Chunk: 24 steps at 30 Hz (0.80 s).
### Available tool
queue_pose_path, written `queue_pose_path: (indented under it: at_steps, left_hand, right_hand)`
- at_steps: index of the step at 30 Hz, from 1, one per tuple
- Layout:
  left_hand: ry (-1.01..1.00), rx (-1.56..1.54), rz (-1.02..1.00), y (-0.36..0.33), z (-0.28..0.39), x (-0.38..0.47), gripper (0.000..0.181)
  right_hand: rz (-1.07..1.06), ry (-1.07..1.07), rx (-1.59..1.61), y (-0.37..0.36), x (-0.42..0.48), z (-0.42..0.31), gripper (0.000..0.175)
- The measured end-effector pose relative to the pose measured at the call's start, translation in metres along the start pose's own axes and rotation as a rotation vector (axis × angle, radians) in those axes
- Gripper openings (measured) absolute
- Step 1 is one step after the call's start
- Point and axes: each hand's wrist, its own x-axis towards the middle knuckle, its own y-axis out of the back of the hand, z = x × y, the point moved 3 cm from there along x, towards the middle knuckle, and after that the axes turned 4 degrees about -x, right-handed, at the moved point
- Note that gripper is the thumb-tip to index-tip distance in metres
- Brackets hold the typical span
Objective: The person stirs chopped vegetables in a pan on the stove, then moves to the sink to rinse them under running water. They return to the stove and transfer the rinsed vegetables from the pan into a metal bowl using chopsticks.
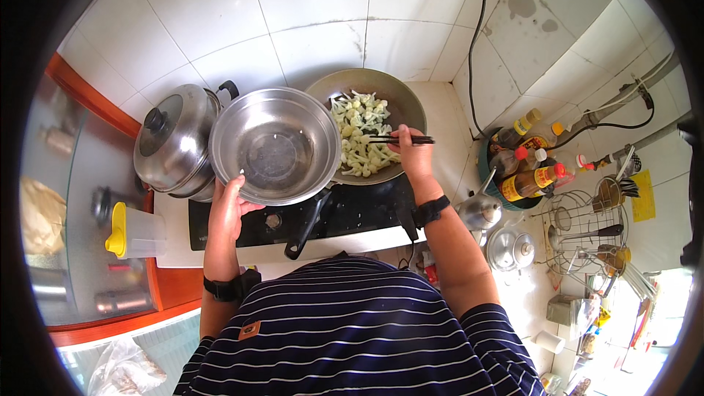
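My left hand (226, 206) grips the near rim of a stainless steel bowl (278, 154), tilted so its inside shows; only a few small white bits cling there. To its right, a frying pan (410, 104) with a black handle (308, 225) sits on the black stove (352, 209) and holds cauliflower florets (360, 121). Dark chopsticks (418, 140) are in my right hand (411, 154), over the pan's right side, their tips at the cauliflower. The bowl overlaps the pan's left edge in view.
A lidded steel pot (176, 143) stands at the left, near a yellow-lidded plastic container (135, 231). On the right are sauce bottles in a green basin (509, 203), a metal kettle (479, 210), a lidded metal pot (509, 250) and a wire rack (583, 225) with utensils. Tiled walls rise behind.
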Motion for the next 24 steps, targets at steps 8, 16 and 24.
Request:
queue_pose_path:
  at_steps: [8,16,24]
  left_hand:
    - [-0.004,0.026,-0.014,-0.006,0.003,0.009,0.06]
    - [0.076,-0.001,-0.076,-0.028,-0.011,0.025,0.06]
    - [0.071,-0.051,-0.08,-0.023,-0.021,0.033,0.06]
  right_hand:
    - [0.138,-0.073,0.366,0.031,-0.008,-0.031,0.036]
    - [-0.209,0.007,0.284,-0.02,-0.035,-0.118,0.037]
    - [-0.077,0.098,0.08,0.016,-0.039,-0.13,0.037]
